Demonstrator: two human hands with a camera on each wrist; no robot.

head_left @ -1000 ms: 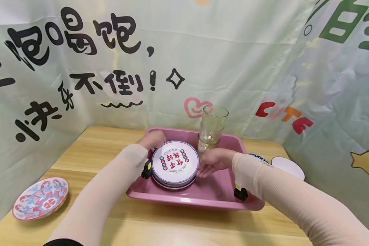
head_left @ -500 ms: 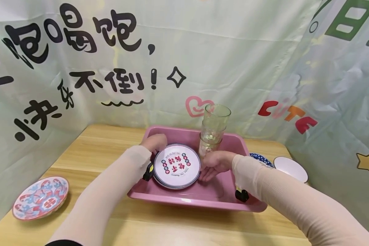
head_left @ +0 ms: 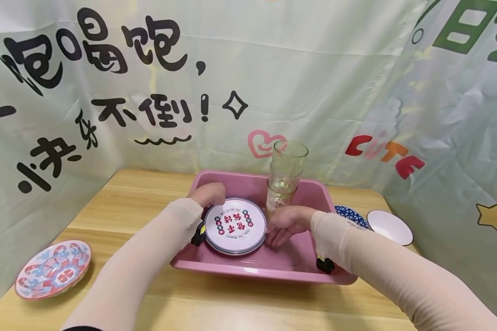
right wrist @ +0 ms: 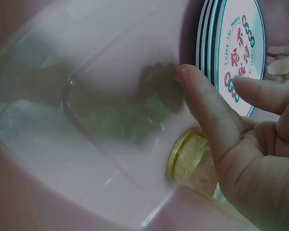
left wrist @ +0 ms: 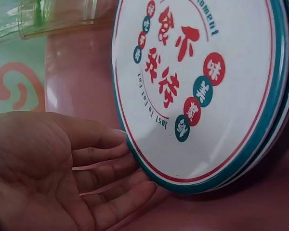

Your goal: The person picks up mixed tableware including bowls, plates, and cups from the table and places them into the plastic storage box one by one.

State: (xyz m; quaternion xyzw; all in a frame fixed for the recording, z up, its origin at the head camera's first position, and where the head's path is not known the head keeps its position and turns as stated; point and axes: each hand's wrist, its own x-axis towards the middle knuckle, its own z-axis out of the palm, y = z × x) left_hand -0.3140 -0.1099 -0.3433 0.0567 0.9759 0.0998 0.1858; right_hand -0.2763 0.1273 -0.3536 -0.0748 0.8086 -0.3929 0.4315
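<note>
A stack of white plates (head_left: 235, 226) with dark rims and red lettering lies in the pink tub (head_left: 248, 271), left of its middle. At the stack's left edge is my left hand (head_left: 208, 195); in the left wrist view its extended fingers (left wrist: 111, 173) reach right to the teal rim. My right hand (head_left: 287, 224) is on the opposite side, fingers stretched toward the stack's edge. The right wrist view shows its thumb and fingers (right wrist: 209, 110) beside the layered plates (right wrist: 212, 43). Behind that hand stands a tower of pale green glasses (head_left: 287, 165), its lower part hidden.
A red and blue patterned dish (head_left: 53, 269) sits on the wooden table (head_left: 120, 197) at the left. Right of the tub are a blue patterned dish (head_left: 349, 215), partly behind the right sleeve, and a white dish (head_left: 390, 227). Printed cloth (head_left: 215, 59) hangs behind the table.
The plate stack has come down a little onto the tub's floor, and its top now appears lower in the head view. Both hands have stayed at its sides, fingers loosened.
</note>
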